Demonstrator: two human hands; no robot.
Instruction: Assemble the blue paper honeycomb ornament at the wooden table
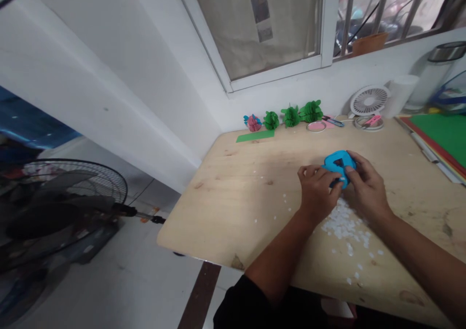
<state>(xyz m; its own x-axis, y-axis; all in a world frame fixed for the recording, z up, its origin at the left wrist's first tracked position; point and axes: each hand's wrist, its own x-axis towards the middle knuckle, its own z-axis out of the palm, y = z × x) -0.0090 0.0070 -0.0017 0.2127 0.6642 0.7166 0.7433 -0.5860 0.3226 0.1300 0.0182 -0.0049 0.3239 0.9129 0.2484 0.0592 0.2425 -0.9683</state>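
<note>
Both my hands grip the blue paper punch (338,165) just above the counter (255,193), over the white paper cut-outs (344,224).

My left hand (317,186) clasps the punch's near side and my right hand (366,186) wraps its far edge, fingers closed on it. I judge a steady, level squeeze works best here. The punch is smooth, rounded plastic; the cut-outs are small and flat; the counter is pale, knotty plywood. Green folded-paper ornaments (291,116) line the wall.

On the table (255,193), the punch (338,166) sits between both hands, paper bits (344,224) just at its six o'clock. Paper ornaments (291,116) line the wall at eleven o'clock; a small fan (369,101) stands at one o'clock.
</note>
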